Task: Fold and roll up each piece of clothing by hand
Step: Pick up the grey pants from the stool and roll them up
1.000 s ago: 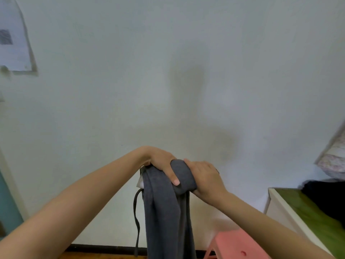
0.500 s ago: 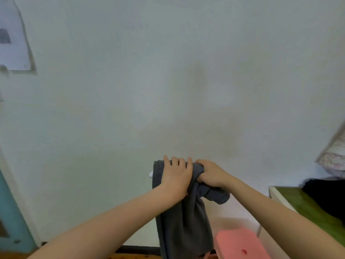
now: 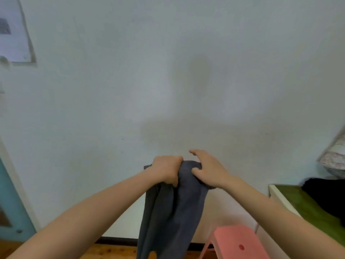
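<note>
A dark grey garment (image 3: 173,208) hangs in the air in front of a pale wall, its lower end running out of the bottom of the view. My left hand (image 3: 166,170) grips the top of the garment in a fist, fingers curled round the cloth. My right hand (image 3: 207,169) is right beside it at the garment's top right: the thumb presses into the cloth, the index finger lies on it, and the other fingers are lifted and spread.
A pink plastic stool (image 3: 237,242) stands on the wooden floor at the lower right. Further right is a white-edged surface with a green top (image 3: 306,204), carrying dark clothing (image 3: 324,193) and a patterned pillow (image 3: 334,161). A paper (image 3: 13,32) hangs upper left.
My left hand has turned into a tight fist on the garment's top. My right hand has loosened its grip and spread its fingers. The hanging bulge of cloth under the right hand is gone.
</note>
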### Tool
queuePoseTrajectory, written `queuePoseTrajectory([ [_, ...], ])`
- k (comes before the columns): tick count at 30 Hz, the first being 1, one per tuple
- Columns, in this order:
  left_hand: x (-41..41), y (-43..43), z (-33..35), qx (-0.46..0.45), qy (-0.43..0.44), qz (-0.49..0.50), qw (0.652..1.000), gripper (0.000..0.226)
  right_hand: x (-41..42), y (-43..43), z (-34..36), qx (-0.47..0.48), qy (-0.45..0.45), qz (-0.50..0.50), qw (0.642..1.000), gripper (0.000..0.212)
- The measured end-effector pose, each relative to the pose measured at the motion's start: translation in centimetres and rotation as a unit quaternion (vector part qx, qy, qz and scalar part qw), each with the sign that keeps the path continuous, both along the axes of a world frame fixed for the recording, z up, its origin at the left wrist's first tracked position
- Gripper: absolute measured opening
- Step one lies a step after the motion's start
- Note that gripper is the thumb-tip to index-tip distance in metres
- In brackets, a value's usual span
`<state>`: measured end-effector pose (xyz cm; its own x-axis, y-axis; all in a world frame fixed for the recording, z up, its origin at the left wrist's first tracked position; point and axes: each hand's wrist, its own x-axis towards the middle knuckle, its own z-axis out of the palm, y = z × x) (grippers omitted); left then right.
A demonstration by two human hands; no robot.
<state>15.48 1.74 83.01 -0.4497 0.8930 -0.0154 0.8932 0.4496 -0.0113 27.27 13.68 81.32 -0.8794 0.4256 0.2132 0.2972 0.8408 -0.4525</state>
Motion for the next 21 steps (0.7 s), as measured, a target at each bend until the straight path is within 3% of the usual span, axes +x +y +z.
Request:
queuePoseTrajectory([
  [3, -2.0, 0.0, 1.3, -0.039, -0.166, 0.009, 0.985, 0.069, 1.2, -2.4, -2.5, 0.229, -0.026, 0.053, 0.972, 0.102],
  [6, -2.7, -0.4, 2.6, -0.088, -0.257, -0.014, 0.962, 0.069, 0.9, -2.5, -5.1, 0.355, -0.013, 0.044, 0.934, 0.123],
  [10, -2.9, -1.0, 2.9, -0.129, -0.404, -0.04, 0.905, 0.063, 0.7, -0.8, -4.8, 0.405, 0.072, 0.033, 0.911, 0.112],
  [14, -3.3, -1.4, 2.7, -0.146, -0.463, -0.053, 0.872, 0.066, 1.0, 1.1, -4.7, 0.403, 0.146, 0.075, 0.9, 0.089],
  [17, -3.4, -1.4, 2.4, -0.151, -0.48, -0.044, 0.863, 0.063, 1.1, 1.6, -4.0, 0.305, 0.138, 0.107, 0.936, 0.072],
  [19, -3.0, -1.3, 2.3, -0.147, -0.447, -0.04, 0.881, 0.062, 1.0, 1.5, -3.3, 0.255, 0.086, 0.094, 0.959, 0.057],
  [21, -2.4, -1.2, 2.2, -0.126, -0.346, -0.029, 0.929, 0.077, 0.7, 1.6, -2.8, 0.233, 0.028, 0.066, 0.97, 0.05],
])
